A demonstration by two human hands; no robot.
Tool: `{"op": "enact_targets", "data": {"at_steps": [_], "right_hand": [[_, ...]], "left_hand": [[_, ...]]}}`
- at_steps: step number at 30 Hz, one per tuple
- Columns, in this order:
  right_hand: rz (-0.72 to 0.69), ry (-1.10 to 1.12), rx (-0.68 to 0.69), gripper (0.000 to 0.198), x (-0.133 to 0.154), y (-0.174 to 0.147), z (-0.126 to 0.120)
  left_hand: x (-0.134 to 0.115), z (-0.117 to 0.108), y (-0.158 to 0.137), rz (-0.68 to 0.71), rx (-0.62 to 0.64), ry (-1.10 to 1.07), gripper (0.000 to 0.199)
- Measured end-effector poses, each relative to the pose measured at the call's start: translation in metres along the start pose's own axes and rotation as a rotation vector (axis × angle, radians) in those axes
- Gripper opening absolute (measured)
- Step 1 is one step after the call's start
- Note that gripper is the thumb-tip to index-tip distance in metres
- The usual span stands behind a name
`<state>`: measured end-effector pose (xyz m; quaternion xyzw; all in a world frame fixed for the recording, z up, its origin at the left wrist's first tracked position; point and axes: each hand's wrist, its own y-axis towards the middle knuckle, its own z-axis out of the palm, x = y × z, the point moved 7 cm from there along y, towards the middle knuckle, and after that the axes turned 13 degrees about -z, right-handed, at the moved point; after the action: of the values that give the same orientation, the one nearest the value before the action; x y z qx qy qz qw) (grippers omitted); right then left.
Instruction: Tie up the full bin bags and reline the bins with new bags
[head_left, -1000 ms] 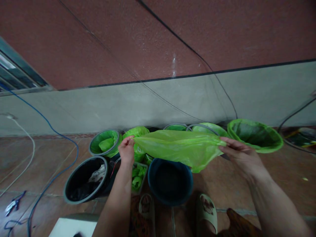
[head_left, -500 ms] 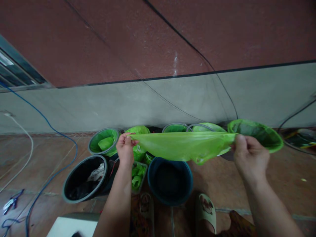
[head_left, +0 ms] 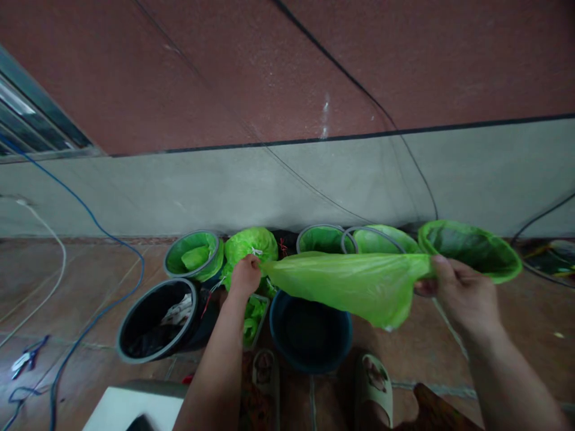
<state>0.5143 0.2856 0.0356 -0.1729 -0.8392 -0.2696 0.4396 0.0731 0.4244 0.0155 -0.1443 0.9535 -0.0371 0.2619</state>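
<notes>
A green plastic bag stretches sideways between my two hands, its lower edge sagging toward the right. My left hand is closed in a fist around the bag's left end. At the other end, my right hand pinches the top corner between thumb and fingers. Beneath the bag stands a dark blue bucket, its far rim hidden by the plastic. Just behind my left hand is a tied, full green bag. A small basket with crumpled green bags lies below my left wrist.
Several green-lined bins stand along the wall, including one at left and one at right. A black bin with a grey rim holds dark and white scraps. A blue cable and keys lie on the tiled floor.
My left hand has moved right and slightly down, its fingers now closed into a fist. The bag spans a shorter width and hangs lower at its right side.
</notes>
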Motion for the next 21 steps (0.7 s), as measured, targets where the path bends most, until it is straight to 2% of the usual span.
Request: {"op": "enact_targets", "data": {"at_steps": [1, 3, 5, 6, 7, 9, 11, 13, 14, 17, 18, 21], "right_hand": [[0.028, 0.062, -0.046, 0.044, 0.005, -0.002, -0.001], [0.020, 0.144, -0.029, 0.046, 0.022, -0.005, 0.007], [-0.081, 0.158, 0.080, 0.048, 0.045, -0.010, 0.026], [-0.148, 0.152, 0.143, 0.048, 0.057, -0.014, 0.037], [-0.208, 0.148, 0.196, 0.049, 0.069, -0.018, 0.048], [-0.294, 0.166, 0.280, 0.049, 0.087, -0.029, 0.070], [-0.335, 0.213, 0.353, 0.047, 0.102, -0.038, 0.088], [-0.351, 0.247, 0.423, 0.045, 0.110, -0.046, 0.100], [-0.350, 0.257, 0.463, 0.043, 0.112, -0.048, 0.105], [-0.327, 0.239, 0.571, 0.031, 0.104, -0.053, 0.112], [-0.324, 0.212, 0.604, 0.034, 0.098, -0.054, 0.114], [-0.363, 0.032, 0.685, 0.050, 0.074, -0.061, 0.121]], "left_hand": [[0.000, -0.004, 0.001, -0.015, -0.059, -0.026, 0.030], [-0.008, -0.015, -0.004, 0.025, -0.207, -0.131, 0.037], [-0.029, -0.023, -0.023, 0.197, -0.318, -0.300, 0.044], [-0.043, -0.024, -0.037, 0.319, -0.327, -0.385, 0.044], [-0.058, -0.022, -0.053, 0.442, -0.306, -0.463, 0.045], [-0.089, -0.008, -0.086, 0.662, -0.124, -0.526, 0.049], [-0.110, 0.014, -0.111, 0.740, 0.101, -0.538, 0.059], [-0.120, 0.030, -0.124, 0.730, 0.242, -0.537, 0.057], [-0.121, 0.034, -0.124, 0.710, 0.265, -0.540, 0.050], [-0.113, 0.031, -0.111, 0.613, 0.225, -0.602, 0.021], [-0.108, 0.027, -0.104, 0.565, 0.210, -0.649, 0.015], [-0.092, 0.013, -0.082, 0.405, 0.187, -0.814, 0.014]]}}
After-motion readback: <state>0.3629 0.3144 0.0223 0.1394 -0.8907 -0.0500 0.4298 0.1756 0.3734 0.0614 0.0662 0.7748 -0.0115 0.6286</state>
